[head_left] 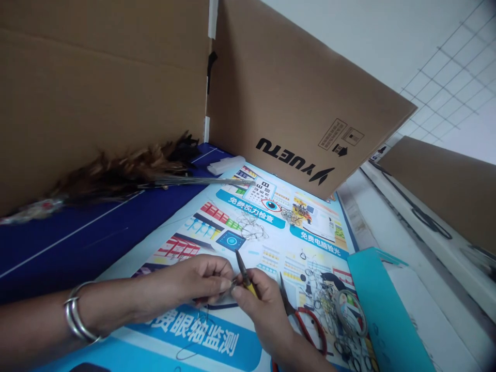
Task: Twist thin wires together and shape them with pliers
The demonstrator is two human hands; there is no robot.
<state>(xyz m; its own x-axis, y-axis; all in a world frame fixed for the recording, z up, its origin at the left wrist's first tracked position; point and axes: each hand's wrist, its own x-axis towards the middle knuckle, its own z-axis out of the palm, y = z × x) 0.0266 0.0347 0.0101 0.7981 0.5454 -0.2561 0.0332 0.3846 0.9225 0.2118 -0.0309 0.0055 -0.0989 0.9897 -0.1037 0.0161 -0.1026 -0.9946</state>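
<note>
Low in the middle of the view, my left hand (pixel 209 279) is closed in a pinch, with two metal bangles (pixel 73 310) on its wrist. Its fingertips meet those of my right hand (pixel 263 305) on something small, too tiny to make out clearly. My right hand also grips needle-nose pliers (pixel 244 269) with yellow handles, their dark jaws pointing up and away. A thin bent wire (pixel 188 355) hangs below my left fingers. Just right of my right hand lie red-handled scissors (pixel 312 328), blades pointing away.
A heap of wire loops and rings (pixel 337 305) lies at the right, by a teal box (pixel 387 305). Straight wires (pixel 201 181) and brown feathers (pixel 127 170) lie at the back left. More wire loops (pixel 251 227) rest on the printed poster (pixel 166 305). Cardboard panels (pixel 290 93) stand behind.
</note>
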